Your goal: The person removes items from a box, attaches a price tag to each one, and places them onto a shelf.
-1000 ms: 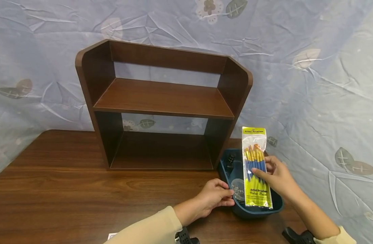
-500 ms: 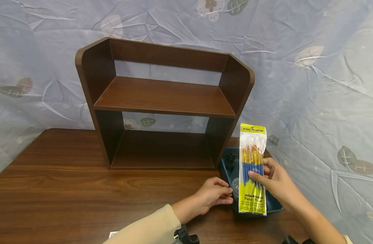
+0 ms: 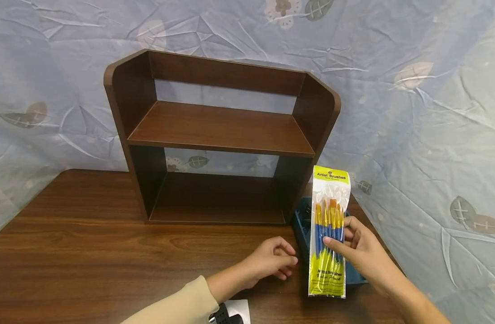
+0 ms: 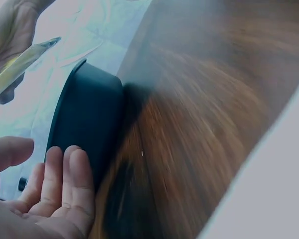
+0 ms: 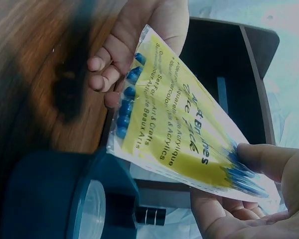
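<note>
My right hand [image 3: 369, 254] pinches a clear pack of artist brushes [image 3: 326, 234], thumb in front and fingers behind. Blue handles and a yellow printed card show through the plastic, and the pack stands nearly upright in the head view. Behind it is a dark blue bin [image 3: 354, 272], largely hidden by the pack. My left hand [image 3: 269, 261] hovers just left of the bin, its fingers loosely bent around nothing. The left wrist view shows these fingers close to the bin's wall [image 4: 89, 107]. Inside the bin, the right wrist view shows a round clear container [image 5: 92, 211].
A brown two-tier shelf [image 3: 221, 126] stands at the back of the wooden table [image 3: 89, 261], left of the bin. A black cylindrical object [image 5: 152, 215] lies by the bin's rim. Partly under my left wrist is a white paper-like piece [image 3: 238, 309]. Patterned cloth hangs behind.
The brush pack has moved from over the bin toward me and slightly left, covering more of the bin. My left hand has left the bin's edge and drawn back left.
</note>
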`<state>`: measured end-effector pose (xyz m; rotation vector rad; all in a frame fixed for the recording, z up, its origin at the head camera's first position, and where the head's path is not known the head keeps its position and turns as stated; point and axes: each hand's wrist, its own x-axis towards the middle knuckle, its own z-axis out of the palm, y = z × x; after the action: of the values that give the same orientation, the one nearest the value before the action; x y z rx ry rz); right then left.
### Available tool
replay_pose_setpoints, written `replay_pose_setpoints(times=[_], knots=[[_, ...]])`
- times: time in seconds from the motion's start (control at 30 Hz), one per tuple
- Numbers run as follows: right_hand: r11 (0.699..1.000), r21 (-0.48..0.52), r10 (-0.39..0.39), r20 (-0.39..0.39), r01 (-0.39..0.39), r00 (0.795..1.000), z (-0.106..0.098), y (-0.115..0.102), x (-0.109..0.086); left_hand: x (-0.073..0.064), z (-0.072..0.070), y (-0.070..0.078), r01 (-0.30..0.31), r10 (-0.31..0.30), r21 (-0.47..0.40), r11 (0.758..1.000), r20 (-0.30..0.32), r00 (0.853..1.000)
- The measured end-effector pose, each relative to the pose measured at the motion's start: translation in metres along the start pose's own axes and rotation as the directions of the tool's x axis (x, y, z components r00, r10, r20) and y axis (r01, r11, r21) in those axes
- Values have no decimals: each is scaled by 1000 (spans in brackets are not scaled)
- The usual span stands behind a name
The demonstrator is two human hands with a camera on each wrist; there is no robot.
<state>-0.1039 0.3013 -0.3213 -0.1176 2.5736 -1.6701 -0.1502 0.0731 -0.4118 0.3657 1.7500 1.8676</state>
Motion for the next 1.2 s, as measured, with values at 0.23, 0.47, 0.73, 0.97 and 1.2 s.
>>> replay_pose_setpoints(times=[0.23,0.47,0.73,0.97,1.2], knots=[[999,26,21,43,-22,999,11,-1,-2,-20,-30,5,-37,28,151,988,61,998],[997,62,41,113,-49,993,25,-2,2,-40,-63,15,-129,90,331,935,131,987],[994,77,57,174,-71,983,48,5,11,-64,-93,12,-183,101,477,860,191,976],[987,127,69,228,-99,971,68,12,16,-89,-111,10,-179,75,649,739,185,980],[980,159,79,258,-122,963,84,18,18,-112,-123,6,-193,48,761,619,208,977]])
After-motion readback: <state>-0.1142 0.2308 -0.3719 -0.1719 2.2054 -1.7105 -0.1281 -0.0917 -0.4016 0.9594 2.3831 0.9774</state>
